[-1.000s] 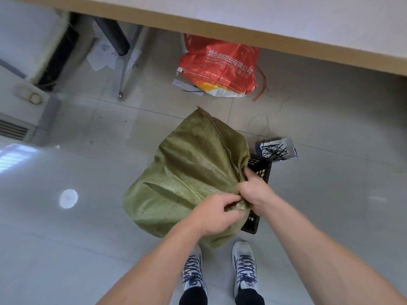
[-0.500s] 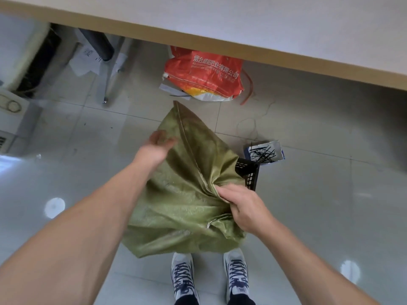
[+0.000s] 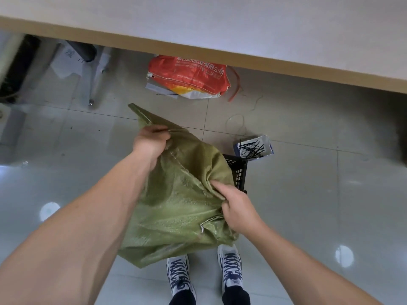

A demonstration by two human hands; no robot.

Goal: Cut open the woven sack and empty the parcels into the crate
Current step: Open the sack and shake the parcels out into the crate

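We look straight down at a glossy pale tiled floor [image 3: 308, 205], with wide bare stretches to the left and right of us. Across the top runs the pale table [image 3: 242, 23] with its tan wooden edge, overhanging the far floor.

In the middle, a crumpled olive-green woven plastic sack [image 3: 176, 205] is held above a black slotted plastic crate [image 3: 239, 170]. The sack covers most of the crate; only the crate's far right corner and part of its right wall show. The sack's lower edge hangs just above our two white lace-up trainers [image 3: 229, 269].

Just beyond the crate lies a small white and blue open box of black cable ties [image 3: 253, 147], close to the crate's corner. Farther off, partly under the table's edge, lies a red and orange woven bag [image 3: 189, 77] printed with white Chinese characters; the clearest ones read "有限公司", and the rest is too blurred to read. A loose red cord trails to its right. At the far left, a grey metal leg and some white papers sit under the table.

Our left hand [image 3: 149, 144] reaches forward on a long bare forearm and is closed around the sack's upper edge near its pointed far corner. Our right hand [image 3: 237, 208] is nearer to us, knuckles up, fingers clenched on a bunched fold on the sack's right side, beside the crate. We cannot see any parcels.
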